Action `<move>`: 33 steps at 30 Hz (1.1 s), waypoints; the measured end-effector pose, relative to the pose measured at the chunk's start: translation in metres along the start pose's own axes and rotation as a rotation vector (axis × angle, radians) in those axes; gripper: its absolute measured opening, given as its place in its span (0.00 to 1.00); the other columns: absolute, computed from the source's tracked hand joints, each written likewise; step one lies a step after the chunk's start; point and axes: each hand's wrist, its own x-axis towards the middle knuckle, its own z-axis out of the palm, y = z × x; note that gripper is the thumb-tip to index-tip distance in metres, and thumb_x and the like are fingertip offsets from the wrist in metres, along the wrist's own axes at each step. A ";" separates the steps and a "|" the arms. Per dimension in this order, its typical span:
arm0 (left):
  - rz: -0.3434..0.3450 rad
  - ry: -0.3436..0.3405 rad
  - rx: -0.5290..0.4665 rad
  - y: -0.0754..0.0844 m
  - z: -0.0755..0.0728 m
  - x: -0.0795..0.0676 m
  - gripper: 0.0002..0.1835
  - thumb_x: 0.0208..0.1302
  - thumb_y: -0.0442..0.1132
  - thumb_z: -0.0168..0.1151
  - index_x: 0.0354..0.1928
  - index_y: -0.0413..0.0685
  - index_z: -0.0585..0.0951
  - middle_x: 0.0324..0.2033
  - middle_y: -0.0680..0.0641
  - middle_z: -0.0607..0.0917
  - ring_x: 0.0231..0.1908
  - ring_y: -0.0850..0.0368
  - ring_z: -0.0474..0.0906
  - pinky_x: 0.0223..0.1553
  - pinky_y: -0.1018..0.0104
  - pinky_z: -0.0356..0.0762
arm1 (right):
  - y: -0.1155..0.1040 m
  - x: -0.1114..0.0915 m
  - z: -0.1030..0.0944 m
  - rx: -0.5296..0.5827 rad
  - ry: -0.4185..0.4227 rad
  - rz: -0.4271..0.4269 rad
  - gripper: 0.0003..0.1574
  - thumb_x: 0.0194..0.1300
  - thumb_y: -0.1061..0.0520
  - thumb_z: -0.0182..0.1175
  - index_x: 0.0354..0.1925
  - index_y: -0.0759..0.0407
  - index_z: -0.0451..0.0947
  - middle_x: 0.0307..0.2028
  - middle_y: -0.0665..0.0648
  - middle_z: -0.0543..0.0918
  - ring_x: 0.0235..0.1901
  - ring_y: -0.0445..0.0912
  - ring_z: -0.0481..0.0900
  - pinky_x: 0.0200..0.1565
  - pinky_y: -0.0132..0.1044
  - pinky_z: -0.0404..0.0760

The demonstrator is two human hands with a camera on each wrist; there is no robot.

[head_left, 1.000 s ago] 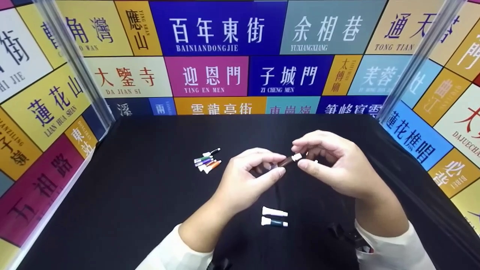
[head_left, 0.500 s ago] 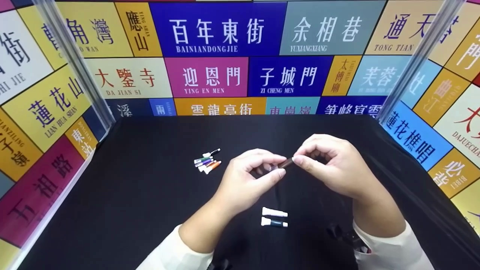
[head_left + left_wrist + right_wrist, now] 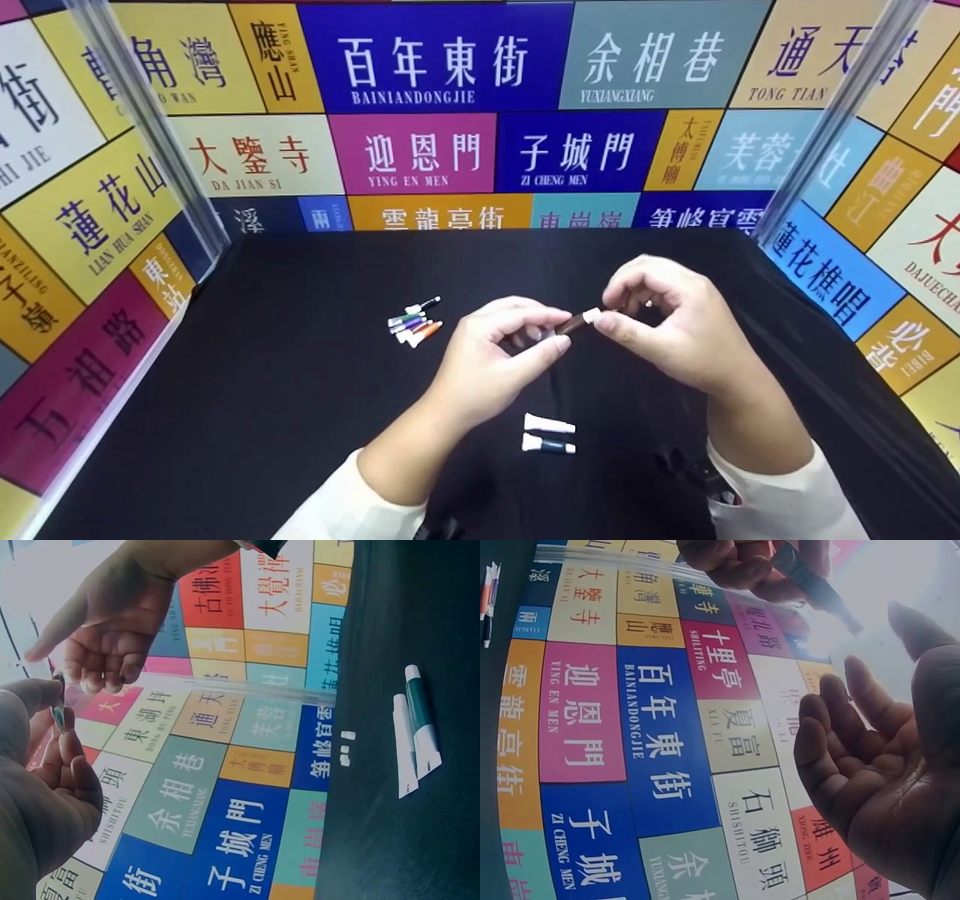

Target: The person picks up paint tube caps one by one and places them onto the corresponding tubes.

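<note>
My left hand pinches a small brown paint tube between thumb and fingertips, its white cap pointing up to the right. The right hand is just beside the cap, with thumb and fingers spread. In the right wrist view, a gap shows between the right fingertips and the end of the tube. Nothing is held in the right hand. Nearer the body, a white paint tube and a dark green paint tube lie side by side on the black cloth.
A loose group of several paint tubes, among them purple and orange ones, lies left of the hands. Two small white pieces rest on the black cloth. Printed panels wall the table at the back and sides.
Half a second ago the right fingers pinched the capped end of the tube; now they have loosened and drawn back to the right. The left hand keeps its hold in place.
</note>
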 end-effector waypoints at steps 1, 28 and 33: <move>0.000 0.001 0.001 0.000 0.000 0.000 0.12 0.66 0.39 0.76 0.51 0.53 0.93 0.42 0.57 0.91 0.41 0.61 0.83 0.42 0.67 0.84 | 0.000 -0.001 -0.001 0.010 -0.002 0.006 0.16 0.55 0.67 0.79 0.42 0.56 0.87 0.38 0.50 0.87 0.37 0.41 0.82 0.40 0.28 0.81; -0.001 0.020 -0.032 -0.002 0.000 0.001 0.11 0.67 0.38 0.75 0.50 0.53 0.92 0.40 0.55 0.90 0.38 0.60 0.83 0.40 0.68 0.84 | -0.001 0.002 0.006 -0.070 -0.034 -0.169 0.15 0.63 0.67 0.75 0.45 0.51 0.92 0.39 0.48 0.91 0.41 0.38 0.85 0.45 0.25 0.80; -0.009 0.012 -0.018 -0.004 0.001 0.001 0.12 0.65 0.38 0.77 0.50 0.52 0.92 0.40 0.54 0.90 0.38 0.61 0.83 0.40 0.68 0.85 | 0.000 0.001 0.006 -0.095 -0.038 -0.105 0.10 0.63 0.63 0.76 0.40 0.49 0.91 0.37 0.46 0.91 0.39 0.36 0.85 0.44 0.23 0.79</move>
